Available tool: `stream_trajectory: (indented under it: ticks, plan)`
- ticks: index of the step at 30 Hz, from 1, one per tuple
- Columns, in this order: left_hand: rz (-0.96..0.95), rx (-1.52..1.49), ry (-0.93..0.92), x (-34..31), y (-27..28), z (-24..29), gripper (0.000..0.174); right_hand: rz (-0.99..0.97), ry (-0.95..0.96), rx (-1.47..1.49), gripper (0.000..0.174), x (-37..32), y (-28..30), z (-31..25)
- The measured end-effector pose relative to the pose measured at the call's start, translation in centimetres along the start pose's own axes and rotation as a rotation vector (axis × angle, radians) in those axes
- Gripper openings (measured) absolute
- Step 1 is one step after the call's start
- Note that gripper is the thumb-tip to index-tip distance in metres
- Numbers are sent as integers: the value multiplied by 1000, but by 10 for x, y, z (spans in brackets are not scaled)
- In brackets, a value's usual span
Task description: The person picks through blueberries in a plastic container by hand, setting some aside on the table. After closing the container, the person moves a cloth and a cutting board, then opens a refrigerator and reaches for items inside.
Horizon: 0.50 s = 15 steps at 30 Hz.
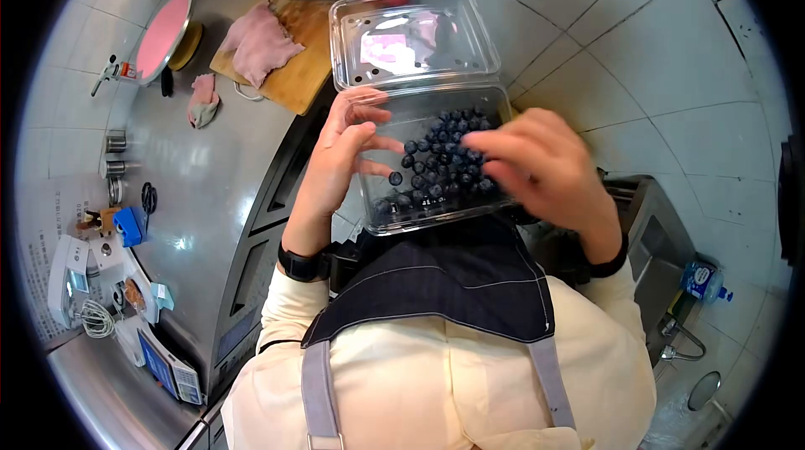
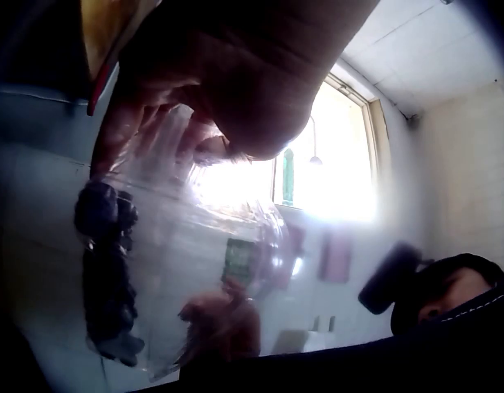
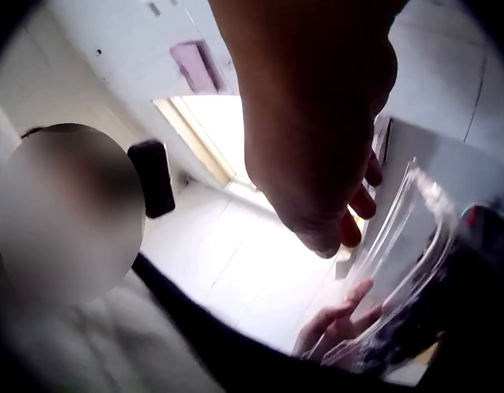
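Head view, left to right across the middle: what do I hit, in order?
blue box on the counter → left hand → blueberries → right hand → bottle

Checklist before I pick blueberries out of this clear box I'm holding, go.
1. Lid open and folded back: ok.
2. Left hand grips the clear box by its side: ok.
3. Box level: cannot tell; the blueberries bunch toward one side.
4. Right hand reaches into the berries: ok.
5. A berry pinched: cannot tell, the fingers are blurred.
6. Box supported from below: not ok, it is held up beside the counter.
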<state>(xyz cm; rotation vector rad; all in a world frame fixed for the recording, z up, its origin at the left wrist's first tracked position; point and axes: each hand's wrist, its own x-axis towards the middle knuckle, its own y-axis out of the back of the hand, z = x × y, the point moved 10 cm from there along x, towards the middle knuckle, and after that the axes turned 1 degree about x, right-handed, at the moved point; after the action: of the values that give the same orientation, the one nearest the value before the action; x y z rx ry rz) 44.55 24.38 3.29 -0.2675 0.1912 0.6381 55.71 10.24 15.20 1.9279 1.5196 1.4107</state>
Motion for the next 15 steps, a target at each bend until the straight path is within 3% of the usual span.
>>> stream_trajectory:
  ticks: [3,9,13,15]
  plan:
    - [-8,-8,4,1,-4,-3,41,-196,154,-7,30,23,-49,-23]
    - [22,13,-50,-3,1,-1,39,-285,306,-59,26,31,-100,-28]
    - [62,-81,-32,-14,10,0,39,-142,106,237,24,31,-32,-12]
    - [128,-68,-33,-19,21,1,45,-161,-116,304,23,4,2,13]
